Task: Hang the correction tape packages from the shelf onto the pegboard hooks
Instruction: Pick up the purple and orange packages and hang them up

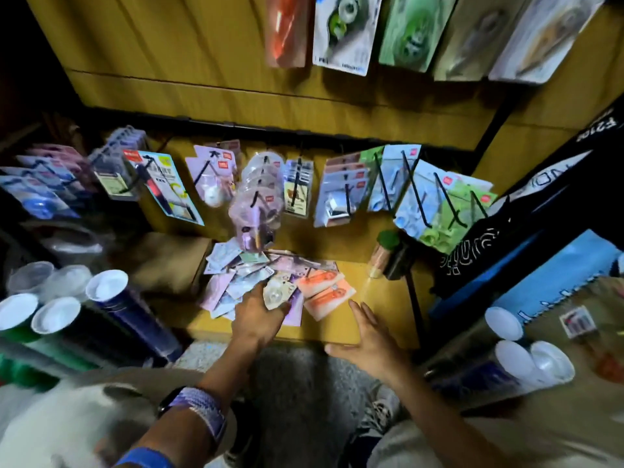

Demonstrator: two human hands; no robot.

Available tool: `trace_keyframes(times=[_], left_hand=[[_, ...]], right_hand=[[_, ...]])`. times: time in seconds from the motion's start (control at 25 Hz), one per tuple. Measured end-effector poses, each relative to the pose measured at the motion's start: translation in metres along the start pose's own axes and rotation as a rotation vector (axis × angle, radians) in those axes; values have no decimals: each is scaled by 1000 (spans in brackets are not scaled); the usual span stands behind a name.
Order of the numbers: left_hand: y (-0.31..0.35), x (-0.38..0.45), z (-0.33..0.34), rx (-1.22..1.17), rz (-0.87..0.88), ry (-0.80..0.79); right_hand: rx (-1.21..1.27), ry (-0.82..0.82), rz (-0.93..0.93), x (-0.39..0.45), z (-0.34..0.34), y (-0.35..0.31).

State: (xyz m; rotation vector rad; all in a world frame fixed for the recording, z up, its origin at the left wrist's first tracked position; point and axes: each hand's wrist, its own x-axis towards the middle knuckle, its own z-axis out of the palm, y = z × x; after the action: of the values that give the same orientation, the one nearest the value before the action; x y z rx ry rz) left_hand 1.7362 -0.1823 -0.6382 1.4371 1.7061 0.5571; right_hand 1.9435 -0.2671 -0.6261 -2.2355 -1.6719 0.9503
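Left-hand grip (pixel 261 314) is what we log first: fingers and thumb curled round 1 pale correction tape package (pixel 277 292), lifted slightly at the near edge of the pile. Motion blur, so we cannot tell exactly how many fingers sit under the card. Right hand (pixel 368 336) holds nothing, fingers straight and spread, palm low over the shelf (pixel 381 298) just to the right of the grip. We read that as bracing or waiting to take the card.

Loose pile of packages (pixel 250 275) lies on the shelf just beyond and left of the grip, mixed lilac, white and green cards overlapping. 2 orange packages (pixel 326 287) lie flat just right of the grip, touching the pile. We judge they sit there as unsorted stock, within reach of both hands.

Pegboard hooks (pixel 445 197) stick out well beyond the grip, up and to the right, several already loaded with blue and green cards (pixel 435 211). Hanging them by the punched top hole keeps the fronts facing out. More hung packages (pixel 341 32) show far above.

Step in hand, as we judge it: picking 1 card before carrying it to a matching hook. Most of the pile is not yet hung.
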Motion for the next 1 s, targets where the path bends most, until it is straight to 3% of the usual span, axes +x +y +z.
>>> trace_keyframes(times=[0.16,0.28,0.44,0.56,0.68,0.88,1.0], left_hand=[[-37,53,46,70,-108,-103],[-63,96,79,112,-194,-152],[-94,131,107,418,-125,-207],[-113,148,124,511,-46,-270],[-124,144,138,555,15,-340],[-127,148,136,612,111,-269],[-133,165,126,615,81,-262]], right_hand=[[162,-80,108,75,19,39],[147,-126,133,141,44,64],[107,-245,105,200,88,72],[-93,-283,2,236,118,68],[-364,-182,-87,268,126,48],[-433,-291,-28,277,136,46],[-509,-227,-84,250,140,69]])
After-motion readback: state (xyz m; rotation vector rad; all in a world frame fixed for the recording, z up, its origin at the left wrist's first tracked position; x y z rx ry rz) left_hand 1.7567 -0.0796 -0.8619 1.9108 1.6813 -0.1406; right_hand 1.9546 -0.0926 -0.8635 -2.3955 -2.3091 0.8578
